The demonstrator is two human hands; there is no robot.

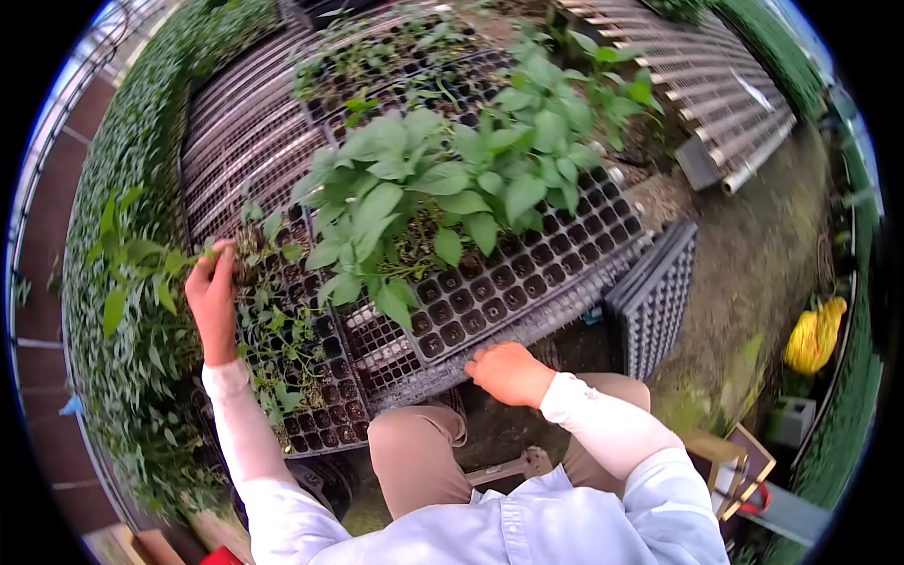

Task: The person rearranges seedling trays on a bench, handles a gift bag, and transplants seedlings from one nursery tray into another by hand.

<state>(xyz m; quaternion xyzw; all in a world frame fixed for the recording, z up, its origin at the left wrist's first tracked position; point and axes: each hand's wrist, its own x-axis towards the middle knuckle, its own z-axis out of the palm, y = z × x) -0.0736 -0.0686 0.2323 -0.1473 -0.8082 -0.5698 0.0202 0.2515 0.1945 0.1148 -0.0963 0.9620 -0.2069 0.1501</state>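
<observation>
My left hand [213,287] is raised at the left and pinches a seedling [141,252] by its stem. The seedling lies sideways, its leaves pointing left and a dark root plug [250,252] to the right of my fingers. Below it is a cell tray with small, sparse plants [282,344]. My right hand [509,373] is closed at the front edge of a black cell tray [480,306]; what its fingers hold, if anything, is hidden. Bare cells line the front and right of that tray, while large leafy seedlings [405,179] cover its back.
Stacked black trays [654,297] lean upright to the right of my right hand. More planted trays [395,56] lie on the slatted bench [245,122] behind. Dense foliage [122,377] borders the left side. A yellow bag [815,337] lies at the far right.
</observation>
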